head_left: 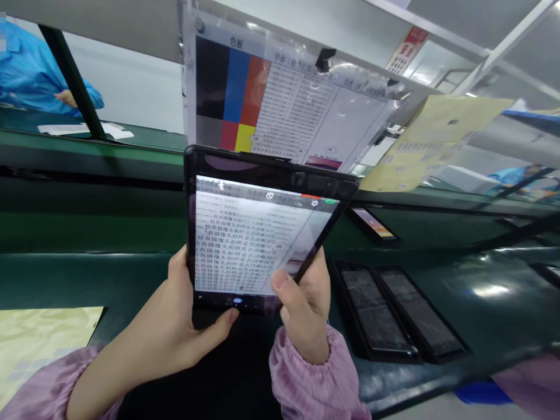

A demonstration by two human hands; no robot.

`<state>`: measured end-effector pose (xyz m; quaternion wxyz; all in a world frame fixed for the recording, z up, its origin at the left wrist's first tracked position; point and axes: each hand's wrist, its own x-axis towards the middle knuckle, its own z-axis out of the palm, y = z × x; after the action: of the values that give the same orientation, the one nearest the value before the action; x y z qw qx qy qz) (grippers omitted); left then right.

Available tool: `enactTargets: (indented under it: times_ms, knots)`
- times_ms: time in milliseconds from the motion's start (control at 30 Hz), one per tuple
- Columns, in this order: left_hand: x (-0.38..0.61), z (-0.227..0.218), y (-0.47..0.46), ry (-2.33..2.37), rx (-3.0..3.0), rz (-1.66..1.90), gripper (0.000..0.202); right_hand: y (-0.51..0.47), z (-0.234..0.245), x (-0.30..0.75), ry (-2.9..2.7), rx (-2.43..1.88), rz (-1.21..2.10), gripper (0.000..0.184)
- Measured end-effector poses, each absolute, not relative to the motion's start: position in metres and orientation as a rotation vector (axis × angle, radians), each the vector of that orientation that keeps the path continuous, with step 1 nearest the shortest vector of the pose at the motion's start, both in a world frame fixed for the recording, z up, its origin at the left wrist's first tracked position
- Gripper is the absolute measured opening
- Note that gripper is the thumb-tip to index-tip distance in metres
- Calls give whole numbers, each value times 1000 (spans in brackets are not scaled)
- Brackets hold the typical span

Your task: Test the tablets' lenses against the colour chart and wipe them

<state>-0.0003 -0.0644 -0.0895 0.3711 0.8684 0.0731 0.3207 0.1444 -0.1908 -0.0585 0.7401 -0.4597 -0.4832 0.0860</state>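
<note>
I hold a black tablet (258, 233) upright in front of me with both hands. My left hand (175, 326) grips its lower left edge, thumb near the bottom of the screen. My right hand (306, 303) grips the lower right edge, thumb lying on the glass. The lit screen shows rows of printed text, as in a camera view. Behind the tablet hangs a test chart (280, 99) in a clear sleeve, with black, blue, red, grey and yellow colour blocks and columns of text.
Two dark tablets (402, 309) lie flat on the green bench to my right, and another (374, 224) farther back. A yellow sheet (39, 338) lies at lower left, another (437, 140) hangs at right. A person in blue (39, 76) works at far left.
</note>
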Motion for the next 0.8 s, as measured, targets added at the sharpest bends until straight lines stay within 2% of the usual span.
enactTargets:
  times_ms: [267, 500, 800]
  knots:
    - [2, -97, -65, 296, 2213, 901, 87, -191, -57, 143, -1071, -1056, 165, 48]
    - [-2, -95, -62, 226, 2223, 819, 102, -192, -59, 144, -1054, -1101, 147, 48]
    - [-2, -97, -62, 242, 2236, 829, 95, -192, -59, 144, -1048, -1110, 136, 49]
